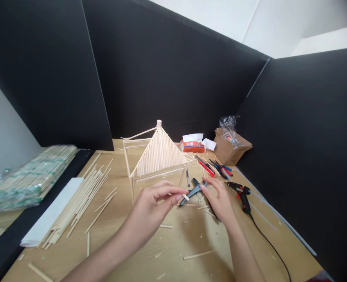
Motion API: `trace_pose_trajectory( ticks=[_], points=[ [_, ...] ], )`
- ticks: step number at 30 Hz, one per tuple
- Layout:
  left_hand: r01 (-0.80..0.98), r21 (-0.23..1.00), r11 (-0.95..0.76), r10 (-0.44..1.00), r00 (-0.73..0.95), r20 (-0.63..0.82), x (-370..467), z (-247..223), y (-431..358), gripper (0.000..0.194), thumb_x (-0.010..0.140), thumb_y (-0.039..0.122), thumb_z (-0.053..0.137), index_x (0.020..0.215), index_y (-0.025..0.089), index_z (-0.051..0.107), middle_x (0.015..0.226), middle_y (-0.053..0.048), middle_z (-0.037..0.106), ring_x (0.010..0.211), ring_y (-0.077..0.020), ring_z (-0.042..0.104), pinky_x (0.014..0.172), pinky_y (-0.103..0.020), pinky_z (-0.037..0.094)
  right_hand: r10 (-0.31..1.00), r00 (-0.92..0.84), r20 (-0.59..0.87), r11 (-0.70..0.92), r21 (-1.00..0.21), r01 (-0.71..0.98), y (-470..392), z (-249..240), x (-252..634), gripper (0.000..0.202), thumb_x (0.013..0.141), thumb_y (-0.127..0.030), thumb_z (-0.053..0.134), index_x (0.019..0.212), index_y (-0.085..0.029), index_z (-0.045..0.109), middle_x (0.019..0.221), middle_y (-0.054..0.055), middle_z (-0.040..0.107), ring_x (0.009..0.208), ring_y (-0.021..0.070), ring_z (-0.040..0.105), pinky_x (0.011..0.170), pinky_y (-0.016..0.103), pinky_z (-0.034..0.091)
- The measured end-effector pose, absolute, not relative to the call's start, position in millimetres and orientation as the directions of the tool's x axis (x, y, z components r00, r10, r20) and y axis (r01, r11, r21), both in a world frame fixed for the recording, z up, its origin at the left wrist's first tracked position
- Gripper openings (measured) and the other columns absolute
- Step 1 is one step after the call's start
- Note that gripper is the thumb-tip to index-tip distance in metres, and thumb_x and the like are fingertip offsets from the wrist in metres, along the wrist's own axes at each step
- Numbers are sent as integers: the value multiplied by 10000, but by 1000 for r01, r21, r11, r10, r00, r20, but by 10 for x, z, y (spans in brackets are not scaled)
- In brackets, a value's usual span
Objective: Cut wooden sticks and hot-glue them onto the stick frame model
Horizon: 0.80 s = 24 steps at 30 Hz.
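Note:
My left hand is closed in a pinch on a short wooden stick, held above the table in front of the model. Close by on the right, my right hand has its thumb and fingers apart over a dark grey-blue hand cutter. The thumb overlaps the tool, and part of a dark handle is hidden beneath this hand; firm contact is hard to make out. Behind both hands stands a wooden stick house frame, with a filled triangular gable and a small chimney-like stub on top.
Loose sticks lie at left beside white paper and plastic-wrapped bundles. A black glue gun trails its cord at right. Pliers, a red utility knife, a tissue pack and a paper bag sit behind.

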State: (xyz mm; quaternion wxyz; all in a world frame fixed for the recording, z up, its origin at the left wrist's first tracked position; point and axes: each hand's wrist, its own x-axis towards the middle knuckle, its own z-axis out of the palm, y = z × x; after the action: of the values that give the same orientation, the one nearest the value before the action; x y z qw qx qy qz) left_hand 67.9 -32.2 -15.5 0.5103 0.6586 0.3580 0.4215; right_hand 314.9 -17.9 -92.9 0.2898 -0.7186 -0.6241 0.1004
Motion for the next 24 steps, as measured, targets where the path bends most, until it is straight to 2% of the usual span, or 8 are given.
trace_pose_trajectory(
  ticks=[1,3,5,7,13,18,21,24],
  points=[
    [50,972,-228,899,394,190,680,-150,-318,171,856,266,587,936,240,736,890,-32,665,819,-144,609,736,-266,455,958,134,254,41,-583,811,-287,-802,3080,335,878,-457,503,1086,-243,654,1144,67,638,1067,209,576,935,332,433],
    [56,974,-219,895,408,178,694,-148,-313,173,853,268,590,939,244,739,867,-29,656,798,-139,604,721,-263,457,910,-32,413,344,-710,614,-493,-583,2928,175,860,-332,590,964,-249,703,971,53,693,927,196,629,824,306,486],
    [47,976,-212,891,420,173,715,-162,-313,180,854,268,591,957,260,738,863,-24,651,793,-135,599,717,-260,462,840,-77,537,499,-708,501,-635,-435,2787,164,829,-200,641,956,-276,713,896,23,711,842,173,645,754,282,501],
    [31,976,-216,885,429,182,737,-186,-321,191,858,263,586,978,278,734,875,-20,653,802,-134,599,729,-261,471,808,-94,582,556,-699,450,-692,-364,2684,228,796,-127,668,950,-288,721,855,7,723,791,164,651,717,276,509],
    [-3,979,-204,888,420,187,800,-251,-340,176,859,264,588,955,270,735,922,-26,662,859,-143,624,775,-266,506,842,-22,540,495,-755,430,-662,-393,2584,189,774,-124,682,881,-270,734,833,23,729,789,186,660,744,311,519],
    [38,967,-250,894,391,216,839,-274,-358,271,819,264,645,1089,279,670,949,-9,683,850,-138,650,801,-270,530,922,106,373,331,-899,285,-668,-418,2531,70,784,-205,682,826,-244,722,835,28,720,807,179,657,757,299,518],
    [158,915,-372,890,341,303,846,-305,-383,229,807,259,660,1036,257,663,949,-5,699,813,-137,656,777,-267,540,963,122,240,222,-964,146,-660,-426,2524,46,764,-247,705,803,-232,723,792,19,716,757,162,651,701,269,523],
    [269,761,-591,798,331,503,839,-365,-379,153,821,214,645,974,224,649,920,-13,707,807,-133,658,755,-248,534,982,98,160,155,-986,57,-651,-446,2542,72,750,-267,719,798,-214,722,759,19,712,707,150,640,657,255,517]
  ],
)
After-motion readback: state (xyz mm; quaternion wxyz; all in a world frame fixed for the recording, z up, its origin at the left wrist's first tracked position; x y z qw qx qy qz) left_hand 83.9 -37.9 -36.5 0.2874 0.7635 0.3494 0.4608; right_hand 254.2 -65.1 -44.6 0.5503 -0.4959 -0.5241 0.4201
